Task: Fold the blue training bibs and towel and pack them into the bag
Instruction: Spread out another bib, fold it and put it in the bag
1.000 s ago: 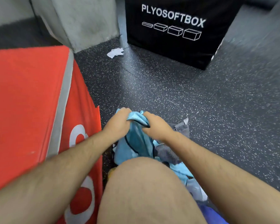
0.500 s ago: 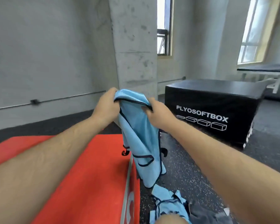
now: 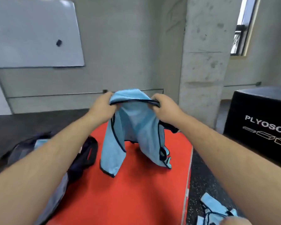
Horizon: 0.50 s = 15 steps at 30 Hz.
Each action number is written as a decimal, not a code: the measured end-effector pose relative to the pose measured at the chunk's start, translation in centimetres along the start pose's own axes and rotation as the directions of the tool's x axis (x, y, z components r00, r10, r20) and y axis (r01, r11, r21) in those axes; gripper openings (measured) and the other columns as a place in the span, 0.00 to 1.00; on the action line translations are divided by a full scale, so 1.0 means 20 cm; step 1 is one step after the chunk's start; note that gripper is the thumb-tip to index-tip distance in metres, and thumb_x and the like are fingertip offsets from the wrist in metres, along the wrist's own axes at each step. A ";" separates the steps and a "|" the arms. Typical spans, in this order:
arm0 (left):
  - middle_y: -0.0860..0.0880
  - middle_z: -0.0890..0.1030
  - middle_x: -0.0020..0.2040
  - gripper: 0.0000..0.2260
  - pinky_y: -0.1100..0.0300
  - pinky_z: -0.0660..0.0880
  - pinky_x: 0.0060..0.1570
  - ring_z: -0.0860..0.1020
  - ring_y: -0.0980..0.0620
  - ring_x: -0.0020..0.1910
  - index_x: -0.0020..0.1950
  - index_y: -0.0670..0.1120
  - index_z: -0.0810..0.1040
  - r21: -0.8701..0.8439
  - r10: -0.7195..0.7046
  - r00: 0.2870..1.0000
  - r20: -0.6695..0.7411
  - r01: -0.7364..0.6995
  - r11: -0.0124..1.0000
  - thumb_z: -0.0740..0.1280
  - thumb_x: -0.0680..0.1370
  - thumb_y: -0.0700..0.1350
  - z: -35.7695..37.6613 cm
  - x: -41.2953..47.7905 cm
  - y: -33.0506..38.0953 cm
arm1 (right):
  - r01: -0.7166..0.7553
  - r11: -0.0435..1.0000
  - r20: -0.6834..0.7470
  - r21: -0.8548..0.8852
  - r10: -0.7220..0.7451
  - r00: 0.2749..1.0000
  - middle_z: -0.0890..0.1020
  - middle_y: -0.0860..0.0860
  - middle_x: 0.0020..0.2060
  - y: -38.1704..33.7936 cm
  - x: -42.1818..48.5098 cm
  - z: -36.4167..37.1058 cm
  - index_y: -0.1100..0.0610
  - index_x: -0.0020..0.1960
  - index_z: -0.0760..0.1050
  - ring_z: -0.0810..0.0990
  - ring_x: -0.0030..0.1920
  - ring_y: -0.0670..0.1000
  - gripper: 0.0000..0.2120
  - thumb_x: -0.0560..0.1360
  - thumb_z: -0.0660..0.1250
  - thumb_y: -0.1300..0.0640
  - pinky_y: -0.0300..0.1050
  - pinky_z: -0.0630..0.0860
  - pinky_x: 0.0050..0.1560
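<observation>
Left hand (image 3: 101, 110) and right hand (image 3: 166, 109) pinch the bib (image 3: 131, 135), fingers (image 3: 107, 96) seemingly curled.

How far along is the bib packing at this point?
Done: little; a light blue piece shows in the bag, possibly one bib packed. In hand: the left hand and right hand hold one blue bib by its top edge, unfolded, above the red mat. Left: folding it, plus the bibs on the floor. No towel in view.

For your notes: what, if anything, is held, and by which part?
Left hand and right hand grip the blue bib by its dark-trimmed top edge.
</observation>
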<state>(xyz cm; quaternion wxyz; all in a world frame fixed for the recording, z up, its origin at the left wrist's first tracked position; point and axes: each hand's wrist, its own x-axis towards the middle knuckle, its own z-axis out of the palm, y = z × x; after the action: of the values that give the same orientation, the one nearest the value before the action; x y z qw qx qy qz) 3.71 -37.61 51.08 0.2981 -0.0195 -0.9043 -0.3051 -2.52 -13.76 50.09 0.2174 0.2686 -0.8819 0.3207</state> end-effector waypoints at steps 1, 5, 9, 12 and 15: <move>0.51 0.81 0.52 0.12 0.60 0.69 0.44 0.78 0.50 0.51 0.57 0.46 0.79 0.023 -0.040 0.994 0.104 0.038 0.999 0.70 0.76 0.48 0.06 -0.08 -0.11 | -0.021 1.000 0.074 0.013 0.020 0.997 0.80 0.52 0.42 0.03 -0.06 0.11 0.58 0.46 0.76 0.76 0.44 0.53 0.03 0.76 0.68 0.59 0.47 0.69 0.43; 0.50 0.84 0.53 0.15 0.57 0.75 0.54 0.79 0.54 0.52 0.56 0.46 0.83 -0.026 -0.172 0.929 0.328 0.191 0.981 0.72 0.72 0.50 0.31 -0.39 -0.44 | -0.065 0.997 0.382 -0.039 0.075 0.921 0.75 0.46 0.35 0.21 -0.37 0.46 0.49 0.41 0.72 0.75 0.41 0.51 0.09 0.76 0.68 0.61 0.44 0.67 0.41; 0.50 0.82 0.43 0.06 0.55 0.73 0.47 0.78 0.52 0.44 0.47 0.45 0.81 -0.055 -0.252 0.916 0.311 0.282 0.958 0.71 0.74 0.46 0.46 -0.52 -0.56 | -0.097 0.986 0.511 -0.134 0.153 0.846 0.79 0.51 0.40 0.33 -0.50 0.60 0.51 0.47 0.72 0.80 0.42 0.55 0.03 0.78 0.66 0.57 0.44 0.72 0.41; 0.52 0.82 0.43 0.06 0.53 0.75 0.47 0.79 0.52 0.43 0.47 0.50 0.79 -0.126 -0.246 0.933 0.263 0.286 0.950 0.73 0.73 0.47 0.45 -0.46 -0.55 | -0.178 0.984 0.420 0.020 0.154 0.894 0.81 0.54 0.40 0.30 -0.46 0.59 0.53 0.54 0.72 0.81 0.30 0.51 0.07 0.78 0.67 0.59 0.37 0.74 0.29; 0.53 0.82 0.42 0.13 0.57 0.76 0.42 0.78 0.57 0.37 0.54 0.54 0.77 -0.249 -0.241 0.956 0.167 0.278 0.928 0.73 0.73 0.43 0.39 -0.40 -0.52 | -0.205 0.965 0.318 0.166 0.144 0.937 0.80 0.54 0.37 0.25 -0.42 0.55 0.54 0.52 0.73 0.80 0.27 0.51 0.03 0.79 0.66 0.57 0.40 0.75 0.28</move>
<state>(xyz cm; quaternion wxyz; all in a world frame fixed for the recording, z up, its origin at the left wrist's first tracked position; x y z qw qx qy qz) 3.85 -40.51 36.03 0.1884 0.0398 -0.8668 -0.4600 -1.51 -15.15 35.40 0.0224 0.2552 -0.8892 0.3790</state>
